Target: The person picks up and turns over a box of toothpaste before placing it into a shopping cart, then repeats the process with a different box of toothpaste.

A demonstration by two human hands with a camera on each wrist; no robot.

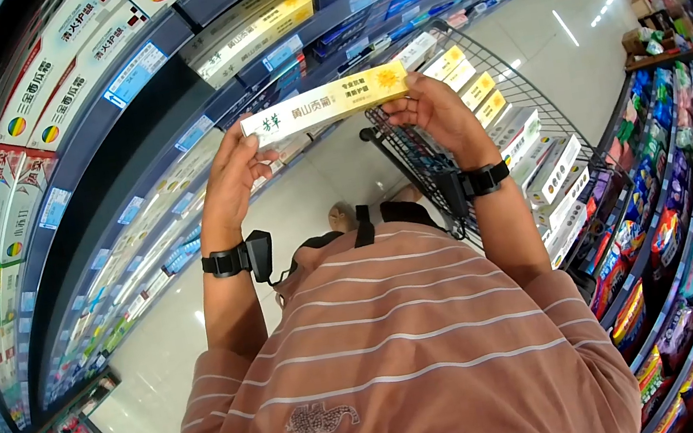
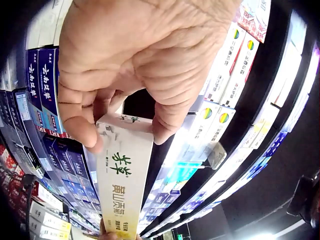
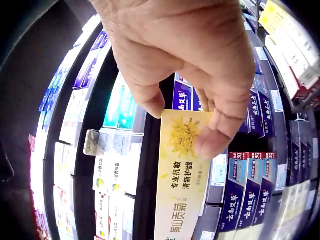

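Brown fabric with white stripes is seen nearest, in a shirt (image 1: 404, 360); beyond it, a white-and-yellow carton (image 1: 325, 105) is held up lengthwise between the hands, its white end pinched by the left hand (image 1: 231, 175), its yellow end by the right hand (image 1: 439, 117). Just past the right hand, a wire cart (image 1: 417, 148) is loaded with boxes (image 1: 524, 136), and shelves (image 1: 89, 145) are stocked with similar cartons.
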